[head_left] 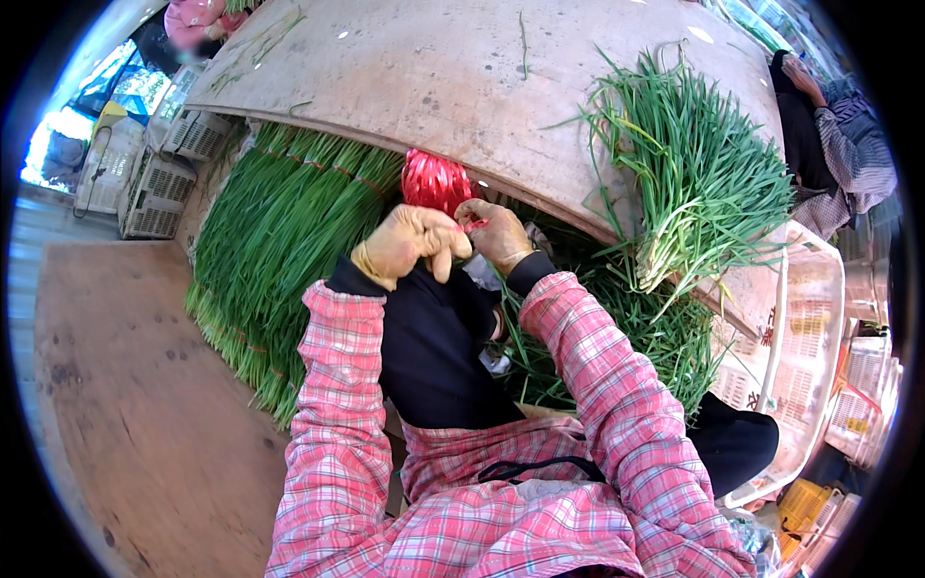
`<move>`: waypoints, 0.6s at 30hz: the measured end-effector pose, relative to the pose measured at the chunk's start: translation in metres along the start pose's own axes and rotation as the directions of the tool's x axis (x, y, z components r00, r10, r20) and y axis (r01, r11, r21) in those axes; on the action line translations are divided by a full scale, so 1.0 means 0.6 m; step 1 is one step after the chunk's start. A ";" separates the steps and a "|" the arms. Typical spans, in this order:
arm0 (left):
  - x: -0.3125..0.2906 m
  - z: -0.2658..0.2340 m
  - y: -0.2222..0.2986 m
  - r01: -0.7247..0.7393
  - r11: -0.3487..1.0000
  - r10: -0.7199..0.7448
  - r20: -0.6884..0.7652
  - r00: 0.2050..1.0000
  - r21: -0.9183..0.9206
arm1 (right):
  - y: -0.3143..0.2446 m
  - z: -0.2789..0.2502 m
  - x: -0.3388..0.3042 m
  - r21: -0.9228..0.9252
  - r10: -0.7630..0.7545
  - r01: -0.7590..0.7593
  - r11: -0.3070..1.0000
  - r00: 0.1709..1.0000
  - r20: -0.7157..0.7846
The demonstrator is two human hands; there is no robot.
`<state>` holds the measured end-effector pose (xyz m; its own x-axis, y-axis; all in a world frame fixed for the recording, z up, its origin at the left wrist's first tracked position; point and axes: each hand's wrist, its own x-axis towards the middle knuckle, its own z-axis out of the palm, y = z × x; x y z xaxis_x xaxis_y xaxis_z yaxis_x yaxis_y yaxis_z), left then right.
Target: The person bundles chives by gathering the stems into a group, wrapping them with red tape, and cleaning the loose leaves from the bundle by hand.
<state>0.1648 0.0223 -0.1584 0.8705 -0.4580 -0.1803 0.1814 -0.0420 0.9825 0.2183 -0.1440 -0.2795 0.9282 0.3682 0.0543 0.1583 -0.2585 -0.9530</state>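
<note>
A shiny red ball of plastic twine [436, 181] sits at the edge of the tabletop, just beyond my hands. My gloved right hand [496, 234] pinches a bit of the red twine between thumb and fingers. Close beside it, my gloved left hand [409, 243] is closed with bent fingers, and a trace of red shows at its fingertips. To the left lies a thick stack of green chives [299, 231], tied into bunches with red bands. On the tabletop to the right rests a loose pile of chives [689, 173], pale ends toward me.
A worn wooden tabletop [424, 72] spans the far side; a brown board [145, 385] lies at left. More loose greens [626, 337] are below the table edge, beside a white plastic basket [805, 328]. Crates [159, 193] stand far left. Other people [848, 144] sit at right and far left.
</note>
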 end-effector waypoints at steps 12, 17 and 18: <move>-0.079 0.068 0.007 0.242 0.970 -0.237 0.214 0.947 0.006 | -0.054 -0.034 -0.139 -0.376 0.000 0.025 0.926 0.998 0.064; -0.134 0.089 0.065 0.275 0.962 -0.243 0.427 0.871 -0.012 | 0.043 -0.050 -0.244 -0.535 0.278 -0.104 0.839 0.925 0.257; -0.142 0.089 0.074 0.327 0.945 -0.287 0.457 0.842 -0.011 | 0.059 -0.067 -0.285 -0.428 0.231 -0.101 0.898 0.936 0.264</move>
<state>0.0742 0.0120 -0.0972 0.4722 -0.7791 -0.4123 0.4612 -0.1802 0.8688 0.0788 -0.2518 -0.3103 0.8166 0.5211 -0.2482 0.1929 -0.6517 -0.7335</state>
